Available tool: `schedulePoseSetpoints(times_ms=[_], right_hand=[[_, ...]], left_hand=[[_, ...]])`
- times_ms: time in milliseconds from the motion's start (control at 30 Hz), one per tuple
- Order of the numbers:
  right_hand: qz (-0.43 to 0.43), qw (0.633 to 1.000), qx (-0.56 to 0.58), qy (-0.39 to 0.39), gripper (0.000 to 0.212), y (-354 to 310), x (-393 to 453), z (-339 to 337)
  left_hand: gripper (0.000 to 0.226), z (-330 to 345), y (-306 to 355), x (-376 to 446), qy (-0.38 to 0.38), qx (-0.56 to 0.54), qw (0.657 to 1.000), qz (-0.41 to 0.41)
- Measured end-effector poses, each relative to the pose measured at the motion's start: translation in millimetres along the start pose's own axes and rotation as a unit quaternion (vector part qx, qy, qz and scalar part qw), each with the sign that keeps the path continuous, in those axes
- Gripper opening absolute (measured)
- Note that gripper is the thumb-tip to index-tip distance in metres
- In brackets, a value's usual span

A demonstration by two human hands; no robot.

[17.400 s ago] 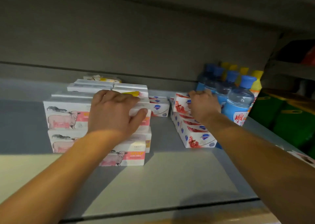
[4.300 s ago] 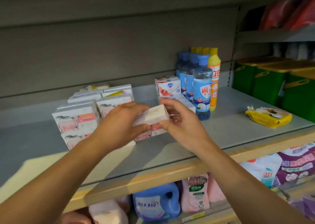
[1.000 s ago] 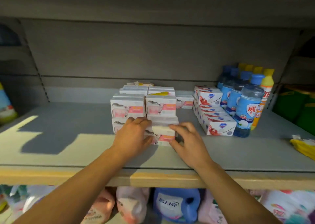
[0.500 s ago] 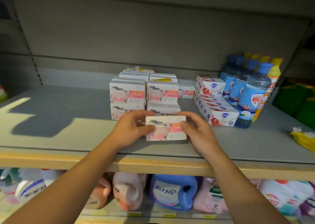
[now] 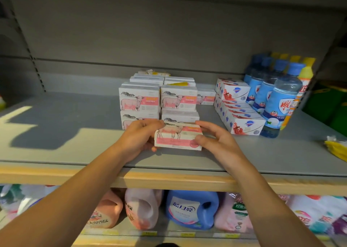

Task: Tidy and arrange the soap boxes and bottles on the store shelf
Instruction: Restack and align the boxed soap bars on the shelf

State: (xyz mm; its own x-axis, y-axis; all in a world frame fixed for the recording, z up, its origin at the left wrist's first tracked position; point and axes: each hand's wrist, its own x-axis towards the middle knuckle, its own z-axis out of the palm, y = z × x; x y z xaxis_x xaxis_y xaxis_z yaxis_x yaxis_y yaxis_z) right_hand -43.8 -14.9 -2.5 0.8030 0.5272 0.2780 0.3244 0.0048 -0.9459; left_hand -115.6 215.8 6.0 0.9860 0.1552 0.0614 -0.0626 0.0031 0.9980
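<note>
While both hands are gripping it by its ends, a pink sheep box [image 5: 178, 136] is sitting tilted, its top leaning back, just in front of the pink stack [image 5: 158, 104] and low over the shelf [image 5: 75, 126]. Whether its bottom edge is touching the shelf is not clear. The left hand [image 5: 139, 137] is curling round the box's left end, fingers on top and thumb underneath. The right hand [image 5: 216, 140] is pinching the right end, thumb on the front face and fingers reaching over the top.

Behind the box, the pink stack is standing two boxes high in two columns, with more boxes running back. To the right, apart from it, red-and-white boxes [image 5: 242, 115] are lying in a row with one on top at the back. Blue bottles [image 5: 277, 100] are standing upright just beside them, with yellow bottles [image 5: 306, 74] behind. A yellow packet [image 5: 336, 149] is lying at the shelf's right edge. Detergent jugs [image 5: 191, 209] are lining the lower shelf.
</note>
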Motion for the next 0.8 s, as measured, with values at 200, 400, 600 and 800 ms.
schedulePoseSetpoints(times_ms=[200, 400, 600, 800], right_hand=[[-0.02, 0.999, 0.03, 0.031, 0.048, 7.1, 2.2, 0.0], [-0.052, 0.996, -0.069, 0.034, 0.054, 5.9, 1.2, 2.2], [-0.175, 0.936, -0.281, 0.118, 0.052, -8.6, -8.6, 19.5], [-0.203, 0.884, -0.403, 0.124, 0.052, -21.7, -14.0, 0.2]], left_hand=[[0.033, 8.1, 1.6, -14.2, 0.037, 0.067, 0.983, 0.168], [0.042, 19.7, -3.9, -21.6, 0.072, 0.246, 0.903, 0.344], [0.044, 22.9, -2.8, -23.8, 0.099, 0.364, 0.812, 0.446], [0.044, 41.7, 9.5, -13.9, 0.068, 0.367, 0.812, 0.449]])
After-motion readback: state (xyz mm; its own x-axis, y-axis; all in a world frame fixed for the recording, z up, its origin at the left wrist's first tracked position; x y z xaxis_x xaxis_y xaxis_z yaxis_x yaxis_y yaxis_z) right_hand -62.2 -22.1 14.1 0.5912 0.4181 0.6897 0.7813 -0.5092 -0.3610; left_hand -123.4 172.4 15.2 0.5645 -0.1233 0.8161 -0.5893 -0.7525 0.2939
